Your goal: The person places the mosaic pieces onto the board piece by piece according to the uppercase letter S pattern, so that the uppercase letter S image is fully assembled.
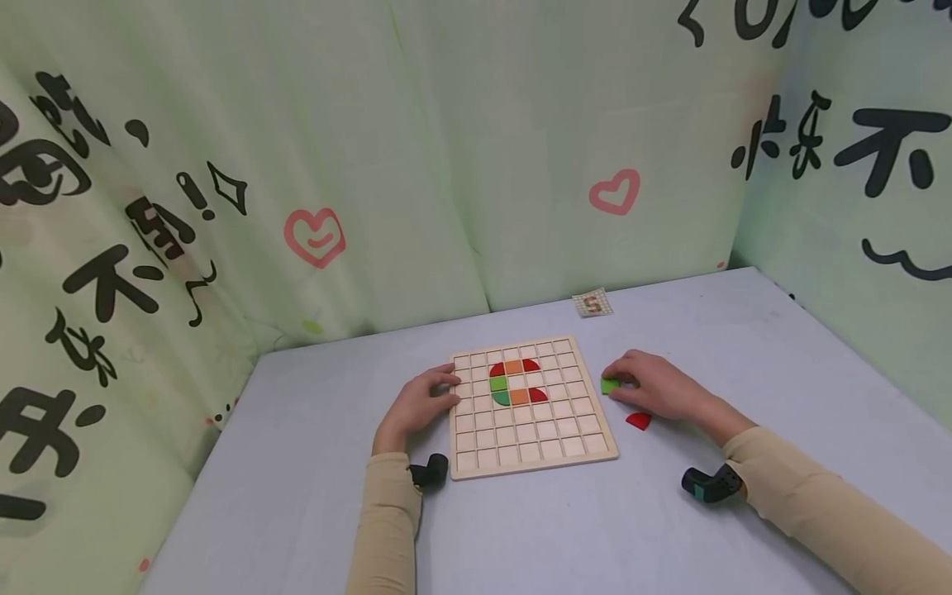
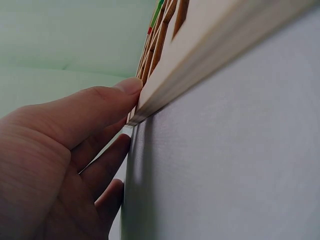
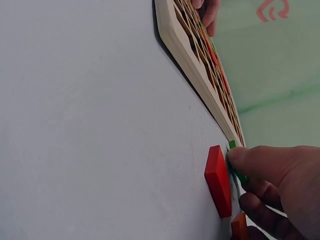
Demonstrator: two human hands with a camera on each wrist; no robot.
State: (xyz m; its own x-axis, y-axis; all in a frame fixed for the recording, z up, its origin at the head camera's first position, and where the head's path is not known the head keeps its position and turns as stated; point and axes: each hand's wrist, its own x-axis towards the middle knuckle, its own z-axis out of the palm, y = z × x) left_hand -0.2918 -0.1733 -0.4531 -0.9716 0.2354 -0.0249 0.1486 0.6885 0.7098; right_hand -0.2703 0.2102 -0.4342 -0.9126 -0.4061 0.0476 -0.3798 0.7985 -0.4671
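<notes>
Nearest at left, a beige fabric sleeve (image 1: 383,529) leads to the left hand (image 1: 420,402), its fingers loosely extended against the left edge of a square, pale wooden grid board (image 1: 535,466); a light touch there should steady it without shifting it. Just right of the board, the right hand (image 1: 658,387) pinches a flat green piece (image 1: 609,386); holding it by its edges would likely keep it easy to turn. A flat red quarter-round piece (image 1: 638,421) lies nearer, best not nudged by the wrist. Pale, plain surface (image 1: 297,496) spreads beneath, with a small printed card (image 1: 592,303) at its far edge. Pale green curtains (image 1: 431,165) with black lettering rise left, far and right.
</notes>
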